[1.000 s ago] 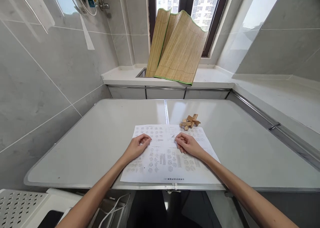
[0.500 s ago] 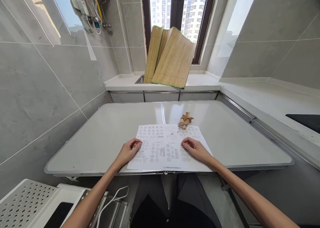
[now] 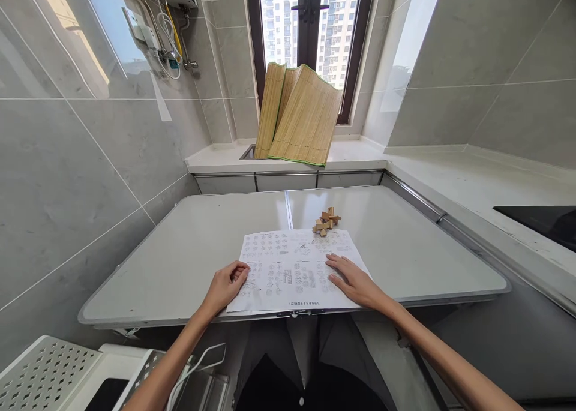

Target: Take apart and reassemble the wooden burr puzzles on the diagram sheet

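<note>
A printed white sheet (image 3: 265,303) lies flat on the table, covered with rows of small drawings too fine to read. My left hand (image 3: 228,285) rests at the sheet's left edge, its fingers loosely curled with nothing visible in them. On the right part of the paper my right hand (image 3: 353,279) lies palm down, fingers stretched out and somewhat spread. Just beyond the sheet's upper right side is a small pile of wooden puzzle pieces (image 3: 324,224), partly overlapping the paper's edge and apart from both hands.
The white folding table (image 3: 157,261) has a seam across its middle. Behind it, a bamboo mat (image 3: 306,120) leans on the counter (image 3: 211,157) before the window. At lower left stand a perforated white basket (image 3: 49,369), a dark phone-like object (image 3: 107,394) and a white cable (image 3: 198,369).
My right hand has opened from a curl, its fingers now extended over the sheet. My left hand stays curled at the paper's edge. The camera view has shifted slightly.
</note>
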{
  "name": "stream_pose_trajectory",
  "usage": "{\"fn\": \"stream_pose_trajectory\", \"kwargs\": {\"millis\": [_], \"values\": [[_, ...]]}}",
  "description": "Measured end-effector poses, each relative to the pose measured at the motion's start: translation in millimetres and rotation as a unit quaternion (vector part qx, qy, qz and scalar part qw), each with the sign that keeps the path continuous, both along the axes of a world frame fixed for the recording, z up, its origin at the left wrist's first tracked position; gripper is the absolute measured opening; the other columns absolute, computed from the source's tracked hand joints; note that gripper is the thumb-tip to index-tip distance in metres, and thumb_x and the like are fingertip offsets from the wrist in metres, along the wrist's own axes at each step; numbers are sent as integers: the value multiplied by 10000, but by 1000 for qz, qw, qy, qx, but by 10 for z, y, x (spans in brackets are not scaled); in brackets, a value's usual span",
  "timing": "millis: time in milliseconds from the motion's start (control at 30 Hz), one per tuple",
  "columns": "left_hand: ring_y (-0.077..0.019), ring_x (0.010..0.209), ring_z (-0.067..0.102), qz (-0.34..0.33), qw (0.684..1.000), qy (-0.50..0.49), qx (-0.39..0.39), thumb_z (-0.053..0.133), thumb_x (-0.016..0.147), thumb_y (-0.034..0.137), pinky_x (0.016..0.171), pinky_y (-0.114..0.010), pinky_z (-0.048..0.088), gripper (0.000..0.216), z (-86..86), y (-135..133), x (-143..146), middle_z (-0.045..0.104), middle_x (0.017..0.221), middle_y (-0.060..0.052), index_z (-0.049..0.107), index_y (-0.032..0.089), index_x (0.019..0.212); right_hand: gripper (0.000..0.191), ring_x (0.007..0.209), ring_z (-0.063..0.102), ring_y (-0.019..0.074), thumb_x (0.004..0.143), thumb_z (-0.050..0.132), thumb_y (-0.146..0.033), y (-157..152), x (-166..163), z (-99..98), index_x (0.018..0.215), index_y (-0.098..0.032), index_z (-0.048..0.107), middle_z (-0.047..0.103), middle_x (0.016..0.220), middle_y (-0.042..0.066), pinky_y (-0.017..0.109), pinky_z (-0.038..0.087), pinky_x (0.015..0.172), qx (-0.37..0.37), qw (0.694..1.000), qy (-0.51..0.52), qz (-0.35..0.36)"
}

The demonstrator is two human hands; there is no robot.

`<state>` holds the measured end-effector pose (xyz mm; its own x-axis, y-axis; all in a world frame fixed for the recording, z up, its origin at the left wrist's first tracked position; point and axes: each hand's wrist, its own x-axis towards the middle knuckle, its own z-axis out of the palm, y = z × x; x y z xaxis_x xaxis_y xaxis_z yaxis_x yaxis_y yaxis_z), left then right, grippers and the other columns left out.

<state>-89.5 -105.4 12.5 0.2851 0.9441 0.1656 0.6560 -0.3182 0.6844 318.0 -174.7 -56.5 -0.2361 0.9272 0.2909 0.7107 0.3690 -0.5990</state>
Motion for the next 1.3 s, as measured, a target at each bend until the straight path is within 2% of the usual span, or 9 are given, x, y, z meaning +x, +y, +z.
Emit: {"fn": "stream_pose_trajectory", "kwargs": {"millis": [367,700,1300], "values": [[-214,781,625,6,1000,12,4,553,916,575,742,-298,479,410,30,103,-58,715,806,-31,733,210,967,489,1540,412,287,1066,475,-501,190,-60,-5,1496,-286,565,510,1618,75,563,285,1300,17,999,-27,17],[-196,744,623,16,1000,6,-9,586,910,583,711,-281,465,412,51,27,-93,713,773,-18,736,204,970,490,1553,390,278,1070,464,-466,166,-70,17,1512,-270,542,477,1642,77,543,271,1308,19,998,-49,24],[-185,703,605,29,999,-33,-26,586,932,598,705,-285,457,437,-52,100,-142,690,745,-16,731,197,1026,525,1576,344,266,1065,475,-490,118,-112,25,1531,-251,514,438,1665,85,537,237,1315,7,997,-73,10]]}}
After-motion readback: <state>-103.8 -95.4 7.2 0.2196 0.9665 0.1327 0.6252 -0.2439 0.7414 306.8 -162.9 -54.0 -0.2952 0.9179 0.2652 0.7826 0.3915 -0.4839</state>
